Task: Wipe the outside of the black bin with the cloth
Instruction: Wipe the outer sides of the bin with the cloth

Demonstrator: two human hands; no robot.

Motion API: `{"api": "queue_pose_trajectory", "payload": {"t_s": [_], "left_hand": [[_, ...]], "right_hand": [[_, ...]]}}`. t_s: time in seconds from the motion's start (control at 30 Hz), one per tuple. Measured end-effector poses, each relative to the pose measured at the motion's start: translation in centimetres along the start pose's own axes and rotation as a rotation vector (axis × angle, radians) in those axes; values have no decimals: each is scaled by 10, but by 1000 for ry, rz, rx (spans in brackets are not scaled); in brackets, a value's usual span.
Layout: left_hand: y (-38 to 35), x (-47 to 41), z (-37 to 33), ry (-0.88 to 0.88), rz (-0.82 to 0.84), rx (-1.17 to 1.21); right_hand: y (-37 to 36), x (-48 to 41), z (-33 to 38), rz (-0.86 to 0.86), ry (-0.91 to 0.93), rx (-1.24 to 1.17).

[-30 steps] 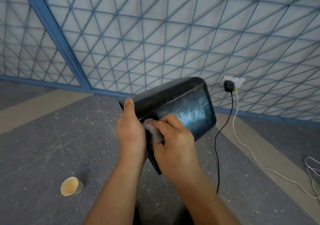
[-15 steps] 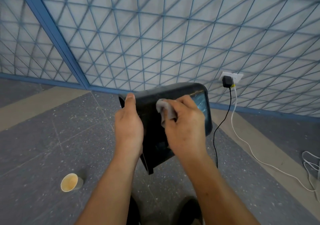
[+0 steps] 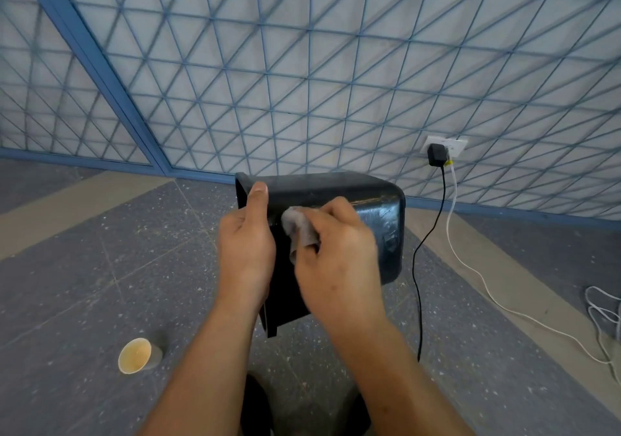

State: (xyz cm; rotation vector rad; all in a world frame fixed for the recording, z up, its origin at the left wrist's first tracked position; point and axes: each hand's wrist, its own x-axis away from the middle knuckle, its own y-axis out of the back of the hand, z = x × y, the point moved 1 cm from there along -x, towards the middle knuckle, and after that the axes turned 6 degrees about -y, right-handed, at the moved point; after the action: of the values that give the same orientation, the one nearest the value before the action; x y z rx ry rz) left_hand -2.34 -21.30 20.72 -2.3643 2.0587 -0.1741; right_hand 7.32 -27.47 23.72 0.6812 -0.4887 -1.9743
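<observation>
Progress: we judge the wipe mid-way; streaks show on the bin's base end, while the sides turned from us are unseen, so probably left.
Room: a white wall [image 3: 336,83] with a blue lattice, a socket [image 3: 447,143] with two cables.
Floor [image 3: 100,267]: grey speckled, with tan bands; a paper cup [image 3: 136,355] lies on it.
Black bin [image 3: 336,190]: held on its side above the floor, between our hands.
Left hand [image 3: 245,251]: grip wrapped round the bin's rim.
Right hand [image 3: 339,261]: grip pinching the cloth [image 3: 299,227] against the bin's side.
</observation>
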Motion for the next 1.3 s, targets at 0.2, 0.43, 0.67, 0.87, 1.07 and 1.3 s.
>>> {"api": "queue_pose_trajectory", "payload": {"t_s": [0.2, 0.43, 0.67, 0.87, 1.07, 1.3], "left_hand": [[0, 0, -2, 82, -123, 54], [-2, -3, 2, 81, -50, 36], [-6, -1, -1, 90, 4, 127], [-2, -6, 3, 75, 38, 184], [0, -5, 1, 63, 16, 211], [-8, 1, -4, 123, 108, 346]], "right_hand": [[23, -29, -24, -79, -135, 57], [-2, -1, 1, 43, 33, 74], [19, -7, -25, -78, -60, 124], [16, -24, -20, -60, -21, 120], [3, -3, -13, 12, 100, 109], [14, -32, -32, -131, 22, 118]]}}
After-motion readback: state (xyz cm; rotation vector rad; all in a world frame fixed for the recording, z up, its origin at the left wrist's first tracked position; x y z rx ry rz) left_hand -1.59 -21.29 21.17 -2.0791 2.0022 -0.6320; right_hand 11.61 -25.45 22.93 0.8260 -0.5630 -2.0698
